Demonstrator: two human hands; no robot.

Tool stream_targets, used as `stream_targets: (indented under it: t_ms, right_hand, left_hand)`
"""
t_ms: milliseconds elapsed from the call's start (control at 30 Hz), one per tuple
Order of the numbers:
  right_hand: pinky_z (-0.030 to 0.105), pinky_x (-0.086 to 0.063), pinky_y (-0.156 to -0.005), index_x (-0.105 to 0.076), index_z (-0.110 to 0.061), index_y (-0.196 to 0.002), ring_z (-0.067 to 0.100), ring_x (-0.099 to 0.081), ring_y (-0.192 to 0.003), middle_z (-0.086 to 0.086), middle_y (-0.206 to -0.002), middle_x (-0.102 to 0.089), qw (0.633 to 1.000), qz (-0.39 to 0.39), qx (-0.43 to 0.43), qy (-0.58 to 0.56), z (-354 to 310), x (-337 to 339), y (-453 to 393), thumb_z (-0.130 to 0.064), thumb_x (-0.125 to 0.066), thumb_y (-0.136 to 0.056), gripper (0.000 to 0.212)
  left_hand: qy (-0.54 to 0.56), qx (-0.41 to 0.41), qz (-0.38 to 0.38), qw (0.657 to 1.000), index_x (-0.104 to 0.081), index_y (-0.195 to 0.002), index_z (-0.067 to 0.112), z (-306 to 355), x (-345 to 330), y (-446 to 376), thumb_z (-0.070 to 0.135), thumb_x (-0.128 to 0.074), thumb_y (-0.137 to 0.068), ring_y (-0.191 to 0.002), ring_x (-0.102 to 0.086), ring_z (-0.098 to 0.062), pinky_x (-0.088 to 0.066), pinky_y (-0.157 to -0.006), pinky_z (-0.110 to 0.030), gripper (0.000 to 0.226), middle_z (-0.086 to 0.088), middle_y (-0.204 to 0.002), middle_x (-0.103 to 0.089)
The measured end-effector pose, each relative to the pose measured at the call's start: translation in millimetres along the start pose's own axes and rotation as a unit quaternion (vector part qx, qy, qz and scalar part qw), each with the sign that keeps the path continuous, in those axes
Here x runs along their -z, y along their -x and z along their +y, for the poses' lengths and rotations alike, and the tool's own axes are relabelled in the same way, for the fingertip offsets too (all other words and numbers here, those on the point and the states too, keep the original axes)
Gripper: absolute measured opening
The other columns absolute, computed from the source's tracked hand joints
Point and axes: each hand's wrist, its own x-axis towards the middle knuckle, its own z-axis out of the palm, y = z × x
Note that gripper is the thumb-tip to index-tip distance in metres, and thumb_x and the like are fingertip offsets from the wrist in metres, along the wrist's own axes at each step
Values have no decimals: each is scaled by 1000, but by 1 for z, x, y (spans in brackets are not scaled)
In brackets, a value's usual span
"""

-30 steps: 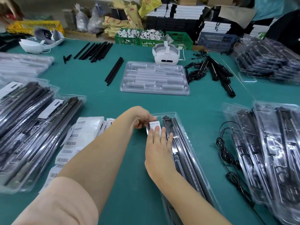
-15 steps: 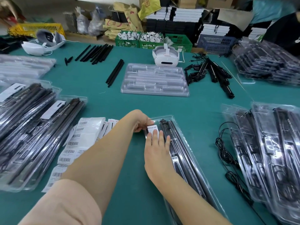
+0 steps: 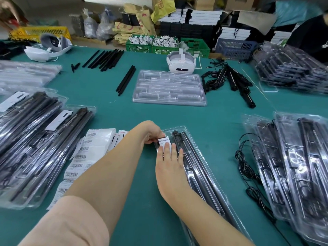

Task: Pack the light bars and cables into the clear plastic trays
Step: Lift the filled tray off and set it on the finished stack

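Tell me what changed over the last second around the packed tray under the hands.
Almost nothing. The left hand still pinches the white label card at the far end of the packed clear tray, and the right hand still lies flat on it, fingers straight. The view shifted slightly; the empty tray and loose black bars stayed put.

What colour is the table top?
Teal green table top, seen best in the head view.
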Motion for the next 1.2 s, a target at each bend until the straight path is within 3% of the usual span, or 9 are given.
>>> stream_targets:
  t_ms: [300,433,567,800,867,900,1000,1100,1200]
  right_hand:
    - [62,1,-120,5,4,-154,46,4,-151,28,-163,7,1000,-11,7,14,-2,-1,-2,-10,-48,-96,80]
    - [71,2,-115,3,-3,-157,46,4,-151,24,-164,4,1000,-9,-9,24,2,3,-1,-14,-56,-91,88]
    - [69,-12,-116,-2,-7,-157,45,-6,-151,20,-165,-5,998,-39,-56,6,10,10,-3,-15,-66,-87,95]
    - [59,-34,-112,-2,-7,-157,44,-25,-146,24,-163,-14,994,-59,-86,3,28,19,0,-18,-67,-89,95]
    - [52,-43,-105,-7,-5,-156,40,-38,-140,23,-159,-25,997,-29,-76,-13,33,29,0,-17,-67,-88,91]
    - [46,-48,-96,-11,-5,-155,39,-46,-132,22,-153,-34,997,-6,-70,-30,37,36,0,-16,-67,-87,88]
    - [34,-38,-66,-26,-11,-146,34,-59,-91,10,-130,-55,992,75,-61,-80,51,62,1,-14,-54,-96,58]
    - [37,-35,-62,-37,-19,-132,32,-50,-72,5,-103,-63,976,123,-48,-171,66,89,3,-22,-41,-104,29]
    - [35,-37,-64,-41,-27,-137,24,-55,-75,-6,-88,-60,945,140,-12,-295,77,117,4,-29,-41,-104,33]
  left_hand:
    - [24,-1,1,1000,-60,-88,13,-4,3,1,18,-61,-99,-64,-50,-13,-41,-61,-24,12,-2,-71,-56]
    - [61,8,13,998,-62,-88,15,-4,6,1,17,-65,-96,-64,-54,-13,-45,-64,-25,9,-2,-73,-61]
    - [107,10,61,992,-53,-72,13,-8,8,-1,15,-69,-92,-54,-49,-16,-43,-55,-24,25,-6,-64,-56]
    - [244,9,116,963,-57,-76,13,-16,29,8,12,-69,-89,-37,-49,-10,-40,-52,-23,18,2,-42,-54]
    - [278,-18,115,953,-63,-83,11,-12,31,15,27,-69,-89,-38,-47,-9,-42,-49,-21,19,2,-51,-57]
    - [297,-36,117,947,-66,-87,10,-8,31,20,42,-69,-88,-46,-53,-10,-46,-52,-22,32,2,-60,-61]
    - [372,-106,93,917,-69,-99,17,3,33,39,77,-54,-80,-85,-67,-19,-53,-70,-34,66,-1,-93,-69]
    - [418,-166,37,893,-64,-116,29,9,26,63,77,-58,-73,-109,-64,-22,-54,-87,-40,65,-6,-124,-61]
    - [431,-197,-63,878,-43,-141,25,2,3,74,56,-73,-75,-112,-68,-27,-55,-95,-47,79,-12,-132,-60]
